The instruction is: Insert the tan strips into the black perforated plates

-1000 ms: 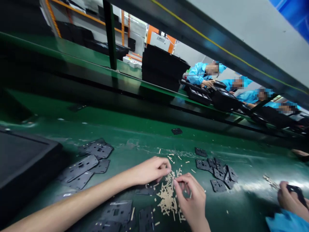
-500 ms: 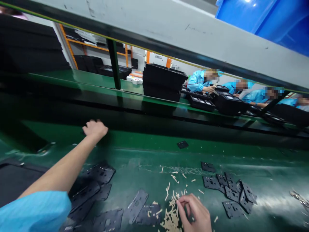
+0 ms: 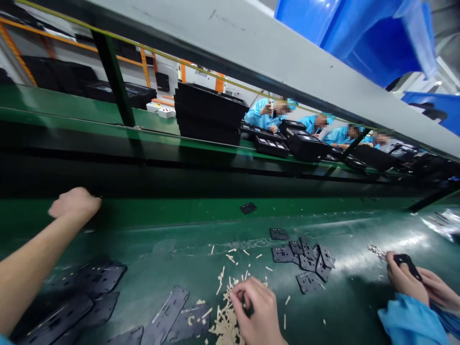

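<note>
My right hand (image 3: pixel 256 306) is pinched into a pile of pale wooden sticks (image 3: pixel 224 328) on the green conveyor belt (image 3: pixel 230 230). My left hand (image 3: pixel 75 203) lies far off at the belt's raised green side, its fingers curled out of sight. Black perforated plates lie in two groups, one (image 3: pixel 89 282) below my left forearm and one (image 3: pixel 302 258) right of the sticks. A lone plate (image 3: pixel 247 208) sits near the side wall. At lower right, a co-worker's hands (image 3: pixel 406 280) hold a black piece (image 3: pixel 407 262).
A small metal tool (image 3: pixel 375 251) lies by the co-worker's hands. Beyond the belt, black trays stand stacked (image 3: pixel 208 112) on a second green conveyor, with workers in blue smocks (image 3: pixel 266 112) along it. A grey beam (image 3: pixel 215 43) crosses above, and a blue bin (image 3: pixel 366 33) sits overhead.
My left hand has moved from the sticks to the belt's far side. My right hand stays among the sticks. The view has turned, and the co-worker's hands have come back in at lower right.
</note>
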The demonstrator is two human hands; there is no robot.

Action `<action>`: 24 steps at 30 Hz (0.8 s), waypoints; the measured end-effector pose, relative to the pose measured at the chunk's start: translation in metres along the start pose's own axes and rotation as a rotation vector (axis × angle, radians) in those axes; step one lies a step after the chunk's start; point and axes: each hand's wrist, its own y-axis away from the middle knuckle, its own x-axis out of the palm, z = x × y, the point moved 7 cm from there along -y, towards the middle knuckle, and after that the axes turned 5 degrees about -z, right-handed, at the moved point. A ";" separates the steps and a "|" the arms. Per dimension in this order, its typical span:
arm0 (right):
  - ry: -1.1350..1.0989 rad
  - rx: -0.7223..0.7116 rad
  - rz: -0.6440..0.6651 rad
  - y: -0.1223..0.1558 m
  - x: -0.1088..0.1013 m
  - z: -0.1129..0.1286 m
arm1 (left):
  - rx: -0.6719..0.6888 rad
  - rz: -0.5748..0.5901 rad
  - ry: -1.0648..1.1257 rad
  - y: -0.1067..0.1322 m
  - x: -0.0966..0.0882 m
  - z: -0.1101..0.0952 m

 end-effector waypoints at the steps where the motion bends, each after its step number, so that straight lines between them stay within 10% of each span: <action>1: 0.001 0.005 0.007 0.001 0.001 0.000 | 0.011 0.019 0.026 0.003 0.003 -0.005; 7: 0.007 0.072 -0.008 0.001 -0.001 -0.001 | 0.388 0.223 0.363 0.084 0.048 -0.072; 10: -0.077 0.198 -0.075 0.000 -0.009 -0.006 | 0.508 0.548 0.700 0.162 0.071 -0.088; 16: -0.495 0.452 -0.267 0.007 -0.015 -0.023 | 0.414 1.038 1.054 0.266 0.081 -0.073; 24: -0.666 0.606 -0.178 0.014 0.004 -0.019 | 0.373 1.205 1.111 0.308 0.083 -0.057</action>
